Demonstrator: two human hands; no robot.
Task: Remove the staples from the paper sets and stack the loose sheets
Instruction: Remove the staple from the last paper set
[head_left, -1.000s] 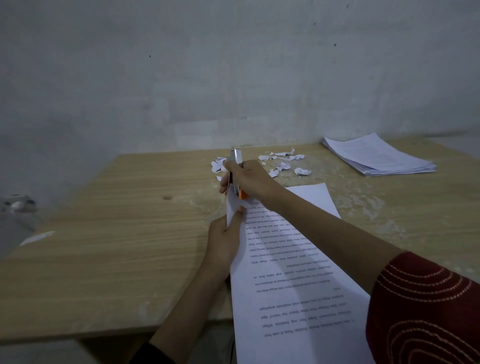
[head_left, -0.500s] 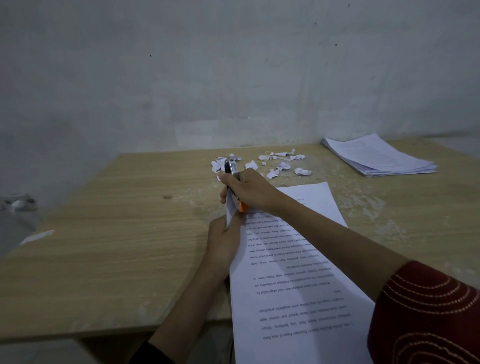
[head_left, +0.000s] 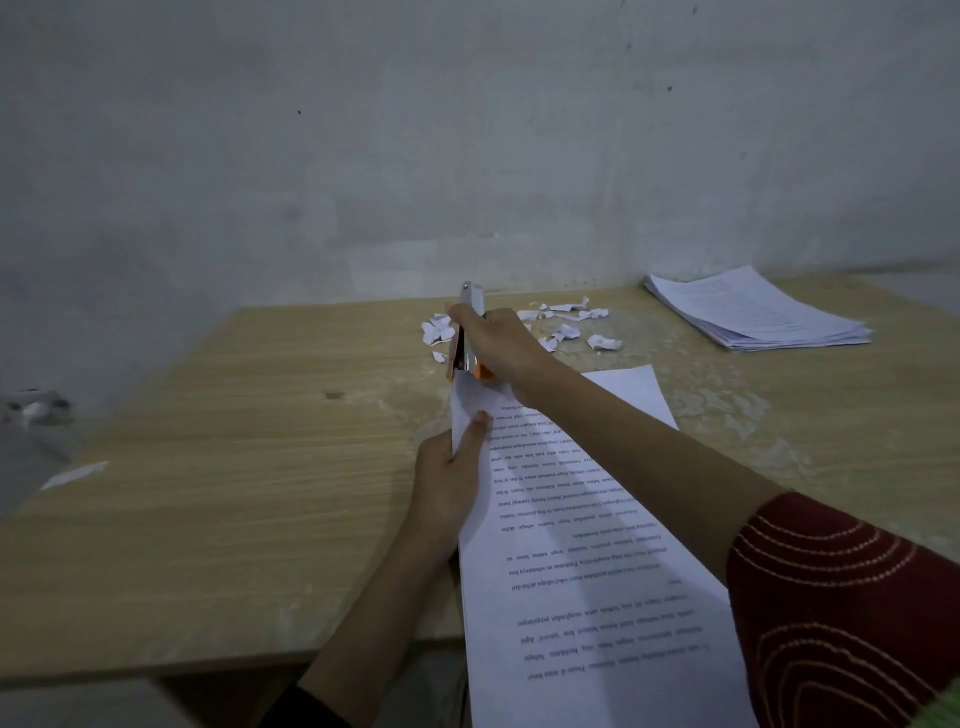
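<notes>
Paper set (head_left: 582, 545) with printed lines lies lengthwise on the near part of the wooden table (head_left: 234, 467), its near end hanging past the table's front edge and its far left corner lifted off the surface. At that lifted corner sits a silver-and-orange tool (head_left: 470, 332), standing almost upright, its lower end touching the paper. The right hand (head_left: 498, 343) grips this tool, fingers curled round its body; whether the tool's mouth bites the corner cannot be told. The left hand (head_left: 447, 488) holds the sheet's left edge just below that corner, thumb (head_left: 475, 431) pressed flat on top and the other fingers hidden underneath. A dark red patterned sleeve (head_left: 841, 597) covers the right upper arm. Beyond the hands, torn paper scraps (head_left: 566, 325) lie scattered near the wall. At the far right corner of the table rests a stack of loose sheets (head_left: 758, 312), well apart from the set. One paper strip (head_left: 75, 474) lies at the table's left edge.
</notes>
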